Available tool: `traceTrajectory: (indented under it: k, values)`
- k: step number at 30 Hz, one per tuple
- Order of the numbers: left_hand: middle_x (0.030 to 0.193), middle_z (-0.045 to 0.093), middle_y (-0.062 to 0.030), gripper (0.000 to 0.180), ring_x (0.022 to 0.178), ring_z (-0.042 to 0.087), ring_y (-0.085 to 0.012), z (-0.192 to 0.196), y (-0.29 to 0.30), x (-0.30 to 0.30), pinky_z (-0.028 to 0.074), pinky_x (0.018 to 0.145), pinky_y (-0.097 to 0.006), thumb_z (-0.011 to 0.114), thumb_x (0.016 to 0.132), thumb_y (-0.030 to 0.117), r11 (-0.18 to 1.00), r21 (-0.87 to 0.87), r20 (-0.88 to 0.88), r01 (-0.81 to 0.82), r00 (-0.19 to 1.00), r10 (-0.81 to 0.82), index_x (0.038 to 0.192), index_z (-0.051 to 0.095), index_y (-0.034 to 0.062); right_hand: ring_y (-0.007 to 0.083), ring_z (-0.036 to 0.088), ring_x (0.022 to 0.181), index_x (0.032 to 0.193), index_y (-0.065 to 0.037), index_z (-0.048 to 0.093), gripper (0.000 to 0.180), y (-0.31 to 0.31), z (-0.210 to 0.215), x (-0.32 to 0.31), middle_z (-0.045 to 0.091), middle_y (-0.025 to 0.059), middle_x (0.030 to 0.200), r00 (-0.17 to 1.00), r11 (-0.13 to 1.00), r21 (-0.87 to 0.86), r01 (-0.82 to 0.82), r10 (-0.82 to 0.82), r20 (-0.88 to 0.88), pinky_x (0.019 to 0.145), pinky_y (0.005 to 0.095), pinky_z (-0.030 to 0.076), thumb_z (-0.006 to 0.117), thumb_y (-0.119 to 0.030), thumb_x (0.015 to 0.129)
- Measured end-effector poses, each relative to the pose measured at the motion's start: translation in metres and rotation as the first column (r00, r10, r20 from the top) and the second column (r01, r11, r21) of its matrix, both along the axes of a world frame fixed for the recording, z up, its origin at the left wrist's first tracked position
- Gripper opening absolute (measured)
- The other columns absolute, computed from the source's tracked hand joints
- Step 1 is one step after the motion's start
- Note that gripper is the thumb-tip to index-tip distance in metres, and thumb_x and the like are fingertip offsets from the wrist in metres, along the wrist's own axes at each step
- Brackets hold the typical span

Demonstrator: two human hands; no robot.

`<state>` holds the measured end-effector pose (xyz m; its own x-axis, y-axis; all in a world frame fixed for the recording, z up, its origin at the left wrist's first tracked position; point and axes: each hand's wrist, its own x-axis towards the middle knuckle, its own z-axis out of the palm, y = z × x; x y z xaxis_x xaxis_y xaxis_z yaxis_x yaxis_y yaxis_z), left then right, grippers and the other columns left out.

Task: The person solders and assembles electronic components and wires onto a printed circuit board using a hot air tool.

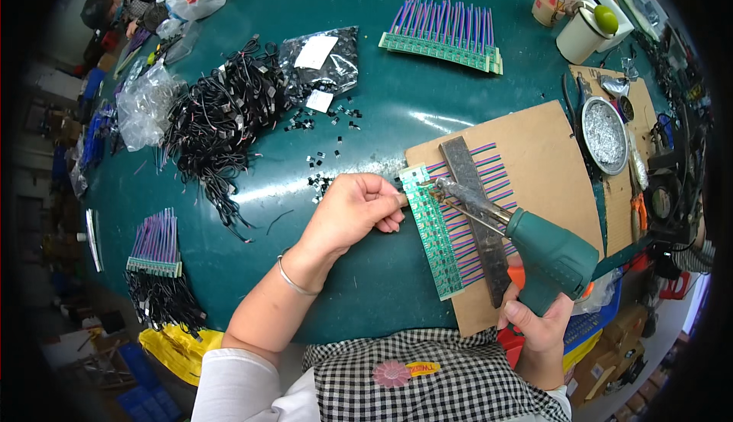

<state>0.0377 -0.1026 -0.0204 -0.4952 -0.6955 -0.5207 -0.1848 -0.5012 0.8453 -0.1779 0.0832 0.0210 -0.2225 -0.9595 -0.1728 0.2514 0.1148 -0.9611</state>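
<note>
My right hand (538,323) grips a green soldering gun (553,254) by its handle. The gun's metal nose points left, and its tip meets the upper part of a green circuit board panel (437,239). Pinched together, the fingers of my left hand (359,210) are at the panel's upper left edge, close to the tip; what they hold is hidden. Rows of coloured wires (458,227) run rightward from the panel over a sheet of brown cardboard (534,155). A dark flat bar (469,181) lies across these wires, partly under the gun.
Loose small black parts (314,181) lie beyond my left hand, near a heap of black cables (221,109) and a bag of black parts (343,55). Another wired panel (443,51) lies at the back. A metal dish (605,135) stands right. A person (126,2) sits far left.
</note>
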Motion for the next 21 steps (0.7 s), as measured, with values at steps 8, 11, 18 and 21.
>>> traceTrajectory:
  k: [8, 11, 18, 21]
  values:
    - [0.068, 0.063, -0.0069, 0.01, 0.057, 0.059, -0.0096, -0.0008, -0.0035, 0.0018, 0.049, 0.054, -0.021, 0.061, 0.082, 0.006, 1.0, 0.019, -0.024, 0.025, 0.999, -0.024, 0.079, 0.061, -0.0039, 0.0164, 0.059, 0.061, 0.119, 0.01, 0.037, 0.056, -0.0033, 0.0038, 0.0057, 0.051, 0.0227, 0.112, 1.0, 1.0, 0.003, 0.024, -0.024, -0.011, 0.048, 0.0253, 0.05, 0.065, 0.005, 0.071]
    - [0.068, 0.062, -0.0067, 0.01, 0.057, 0.059, -0.0095, -0.0009, -0.0031, 0.0006, 0.049, 0.054, -0.02, 0.061, 0.082, 0.006, 1.0, 0.014, -0.024, 0.02, 1.0, -0.02, 0.079, 0.061, -0.0038, 0.016, 0.058, 0.061, 0.119, 0.01, 0.038, 0.054, -0.0036, 0.0047, 0.007, 0.052, 0.0223, 0.111, 0.999, 0.999, 0.019, 0.03, -0.03, -0.011, 0.048, 0.0252, 0.05, 0.064, 0.006, 0.072]
    - [0.067, 0.062, -0.007, 0.011, 0.056, 0.058, -0.0099, -0.0017, -0.0015, -0.0003, 0.049, 0.054, -0.021, 0.061, 0.082, 0.006, 1.0, 0.001, -0.021, 0.01, 1.0, -0.01, 0.078, 0.061, -0.0036, 0.0184, 0.056, 0.057, 0.119, 0.006, 0.036, 0.058, -0.001, -0.001, 0.0042, 0.046, 0.0188, 0.108, 0.998, 0.996, 0.075, -0.054, 0.056, -0.023, 0.043, 0.0263, 0.05, 0.068, -0.001, 0.071]
    - [0.067, 0.062, -0.0072, 0.01, 0.056, 0.059, -0.01, -0.0021, -0.0008, -0.0005, 0.05, 0.054, -0.021, 0.061, 0.082, 0.006, 1.0, -0.001, -0.026, 0.004, 1.0, -0.004, 0.079, 0.061, -0.0036, 0.0179, 0.055, 0.055, 0.117, 0.007, 0.036, 0.056, -0.0029, 0.0006, 0.0053, 0.05, 0.0169, 0.095, 0.998, 0.993, 0.11, -0.043, 0.047, -0.03, 0.042, 0.0262, 0.049, 0.068, -0.001, 0.072]
